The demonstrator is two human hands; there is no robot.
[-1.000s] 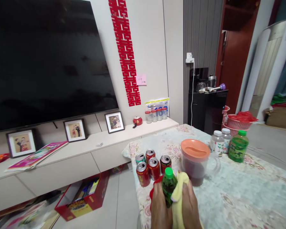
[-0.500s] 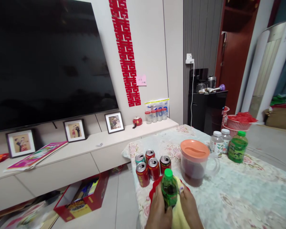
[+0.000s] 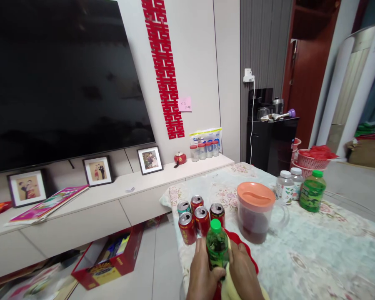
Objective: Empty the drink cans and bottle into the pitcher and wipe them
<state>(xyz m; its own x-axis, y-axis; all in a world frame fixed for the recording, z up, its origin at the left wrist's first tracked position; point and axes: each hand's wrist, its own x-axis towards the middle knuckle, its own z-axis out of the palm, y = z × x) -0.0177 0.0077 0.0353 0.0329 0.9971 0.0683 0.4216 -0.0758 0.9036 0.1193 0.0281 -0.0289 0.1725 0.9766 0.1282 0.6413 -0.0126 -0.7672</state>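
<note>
Between my two hands, at the table's near edge, stands a green plastic bottle [image 3: 218, 246] with a bright green cap. My left hand [image 3: 202, 268] is wrapped round its left side. My right hand [image 3: 242, 266] presses a pale yellow cloth [image 3: 229, 287] against the bottle's right side. Beneath the hands, a red scalloped-edged dish or tray [image 3: 242, 241] shows in part; the rest is hidden. Just beyond are several opened drink cans [image 3: 202, 221], mostly red. A clear pitcher [image 3: 254, 225] with an orange lid and dark liquid stands to the right of them.
Two white-capped bottles [image 3: 284, 187] and a larger green bottle [image 3: 313, 193] stand at the table's far right. A floral cloth [image 3: 331, 250] covers the table. To the left are a low cabinet [image 3: 81, 212] with framed photos and a red box [image 3: 109, 266] on the floor.
The bottle and both hands have shifted slightly left. My right hand has come in closer with the cloth, and more of the red rim shows on the right.
</note>
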